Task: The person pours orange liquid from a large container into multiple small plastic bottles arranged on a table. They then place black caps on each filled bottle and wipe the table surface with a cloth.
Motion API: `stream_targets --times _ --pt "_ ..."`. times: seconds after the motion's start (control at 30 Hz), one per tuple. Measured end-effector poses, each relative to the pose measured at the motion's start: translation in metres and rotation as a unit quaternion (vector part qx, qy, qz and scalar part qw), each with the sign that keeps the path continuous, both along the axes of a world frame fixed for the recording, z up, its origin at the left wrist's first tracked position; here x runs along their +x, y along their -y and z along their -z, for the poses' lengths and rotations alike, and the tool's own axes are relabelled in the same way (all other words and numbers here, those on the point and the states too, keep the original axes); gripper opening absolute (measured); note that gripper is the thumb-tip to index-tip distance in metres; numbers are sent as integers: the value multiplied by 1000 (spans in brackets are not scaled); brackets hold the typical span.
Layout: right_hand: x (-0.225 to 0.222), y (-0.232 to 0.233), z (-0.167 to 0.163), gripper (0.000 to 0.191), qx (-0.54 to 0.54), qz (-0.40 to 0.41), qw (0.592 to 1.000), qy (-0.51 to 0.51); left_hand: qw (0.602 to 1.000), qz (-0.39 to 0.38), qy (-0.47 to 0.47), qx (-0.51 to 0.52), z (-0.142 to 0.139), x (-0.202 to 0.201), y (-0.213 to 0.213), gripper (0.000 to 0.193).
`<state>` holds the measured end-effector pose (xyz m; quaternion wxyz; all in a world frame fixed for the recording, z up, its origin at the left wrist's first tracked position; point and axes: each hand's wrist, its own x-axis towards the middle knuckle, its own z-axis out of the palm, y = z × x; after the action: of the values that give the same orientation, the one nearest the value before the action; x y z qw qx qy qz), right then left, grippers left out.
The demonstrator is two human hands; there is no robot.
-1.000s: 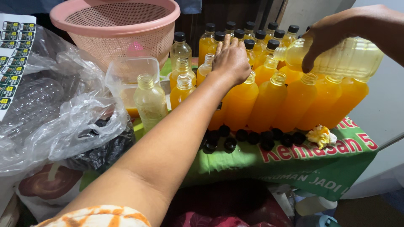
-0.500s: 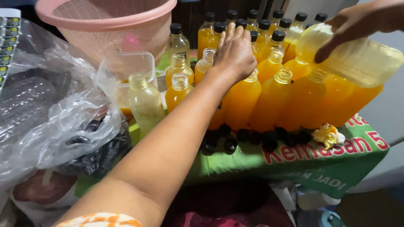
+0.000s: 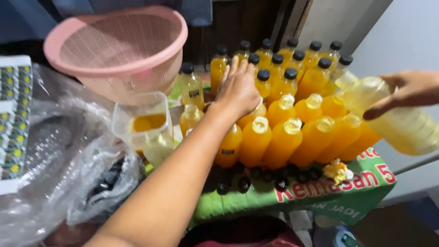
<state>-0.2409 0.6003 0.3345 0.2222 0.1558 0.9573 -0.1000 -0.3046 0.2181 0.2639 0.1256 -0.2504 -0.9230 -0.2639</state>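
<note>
Left hand fingers flat, spread on capped orange bottles — right hand fingers gripping large yellow jug.

left hand flat on orange bottles — right hand round a large tilted jug

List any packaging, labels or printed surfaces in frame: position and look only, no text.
Sticker sheet: far left edge, white, rows of small green-yellow labels.
Printed cover: under the bottles, green with red and white lettering.
Bottle label: small dark rectangle on a pale bottle below the pink basket.
Plastic bags: left, clear, crumpled.
</note>
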Motion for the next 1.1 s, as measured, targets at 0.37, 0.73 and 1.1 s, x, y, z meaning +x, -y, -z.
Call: stream_targets --times 0.37,0.73,1.1 --pt "49 124 -115 131 -9 -11 1000 -8 1000 -5 10 -24 -125 6 48 60" --pt "89 226 -114 101 -139 38 988 -60 996 19 70 -60 -121 17 78 61" --pt "95 196 -91 98 -125 60 984 -111 991 45 85 -97 -104 10 71 64"
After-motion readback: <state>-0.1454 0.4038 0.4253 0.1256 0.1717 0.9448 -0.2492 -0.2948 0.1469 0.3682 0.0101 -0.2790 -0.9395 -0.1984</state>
